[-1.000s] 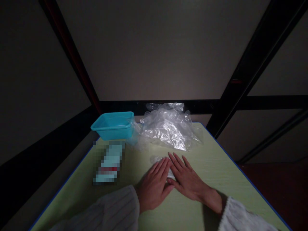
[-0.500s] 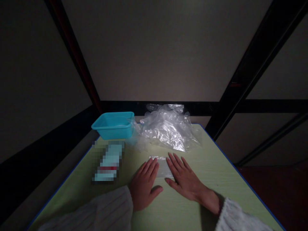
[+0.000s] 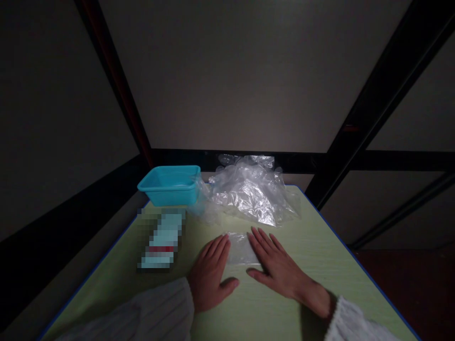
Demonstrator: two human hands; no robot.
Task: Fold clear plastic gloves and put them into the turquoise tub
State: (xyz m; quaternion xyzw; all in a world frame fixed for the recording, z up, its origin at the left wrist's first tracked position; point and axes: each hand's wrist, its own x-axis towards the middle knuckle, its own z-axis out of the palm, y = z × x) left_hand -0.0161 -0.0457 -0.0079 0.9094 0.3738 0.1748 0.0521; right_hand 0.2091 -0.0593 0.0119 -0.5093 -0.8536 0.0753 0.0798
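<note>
A small clear plastic bag [image 3: 241, 250] lies flat on the pale green table [image 3: 241, 317] between my hands. On its left edge rest the fingertips of my left hand [image 3: 211, 274], the fingers stretched out and the thumb apart. My right hand [image 3: 279, 267] lies palm down with spread fingers over the bag's right edge, so both side edges are partly hidden. Just beyond my hands is a loose heap of clear plastic bags [image 3: 252, 192], shiny and crumpled.
A turquoise plastic basin [image 3: 170, 192] stands at the back left, with a clear bag touching its right side. In front of it lies a blurred-out flat object [image 3: 163, 239]. The table has a blue edge [image 3: 369, 272], and a grey wall panel [image 3: 234, 85] rises behind it.
My hands have moved slightly apart over the small bag, so more of its middle shows. The view has shifted a little; the heap and basin stay in place.
</note>
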